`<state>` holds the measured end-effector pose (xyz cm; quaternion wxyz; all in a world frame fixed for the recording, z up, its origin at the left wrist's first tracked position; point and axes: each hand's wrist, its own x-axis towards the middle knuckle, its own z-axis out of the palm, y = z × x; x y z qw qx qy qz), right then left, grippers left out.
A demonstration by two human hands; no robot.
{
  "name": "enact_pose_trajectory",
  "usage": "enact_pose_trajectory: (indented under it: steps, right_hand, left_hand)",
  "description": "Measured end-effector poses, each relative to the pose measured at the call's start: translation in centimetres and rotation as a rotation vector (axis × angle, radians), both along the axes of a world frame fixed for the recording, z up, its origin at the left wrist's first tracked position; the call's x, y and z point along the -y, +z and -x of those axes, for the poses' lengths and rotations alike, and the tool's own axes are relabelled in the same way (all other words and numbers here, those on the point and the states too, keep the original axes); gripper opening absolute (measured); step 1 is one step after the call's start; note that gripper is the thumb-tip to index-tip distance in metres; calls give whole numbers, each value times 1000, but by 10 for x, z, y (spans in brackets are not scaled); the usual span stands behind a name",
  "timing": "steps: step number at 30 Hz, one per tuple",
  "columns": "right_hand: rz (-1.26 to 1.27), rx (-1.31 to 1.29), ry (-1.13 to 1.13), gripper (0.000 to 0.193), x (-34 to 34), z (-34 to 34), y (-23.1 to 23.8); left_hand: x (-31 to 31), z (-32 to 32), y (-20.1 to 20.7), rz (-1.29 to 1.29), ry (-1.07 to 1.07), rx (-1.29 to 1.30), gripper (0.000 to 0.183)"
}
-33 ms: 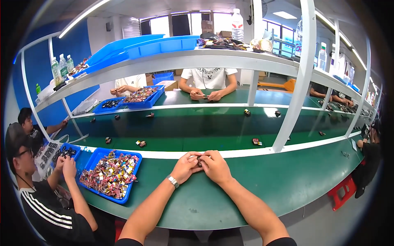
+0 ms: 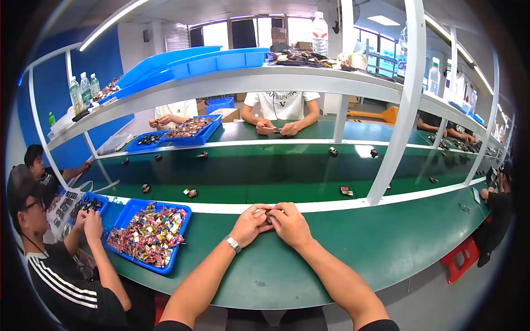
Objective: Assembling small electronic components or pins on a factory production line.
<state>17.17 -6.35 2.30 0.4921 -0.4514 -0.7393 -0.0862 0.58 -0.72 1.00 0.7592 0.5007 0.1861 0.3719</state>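
Close to the white rail at the bench's far edge, my two hands meet around a small dark part point(image 2: 269, 217). Fingers of my left hand point(image 2: 248, 226), which has a metal watch on its wrist, are closed on one side of it. From the other side, my right hand point(image 2: 291, 225) pinches the same piece. Most of the part is covered by fingertips, so its exact kind does not show. Left of my forearms lies a blue tray point(image 2: 172, 261) heaped with small pink, yellow and white wired pieces point(image 2: 149, 234).
Beyond the white rail point(image 2: 232, 208), a green conveyor belt point(image 2: 265, 182) carries scattered small parts. A slanted white post point(image 2: 395, 105) rises at right, under a shelf point(image 2: 237, 84) with blue trays and bottles. One co-worker point(image 2: 72, 276) sits close at left; another point(image 2: 281, 113) works opposite. A red stool point(image 2: 461, 259) stands at right.
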Motion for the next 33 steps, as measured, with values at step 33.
enact_pose_trajectory:
  steps: [33]
  right_hand:
    - [543, -644, 58, 17, -42, -11, -14]
  left_hand:
    - [-9, -16, -19, -363, 537, -270, 15]
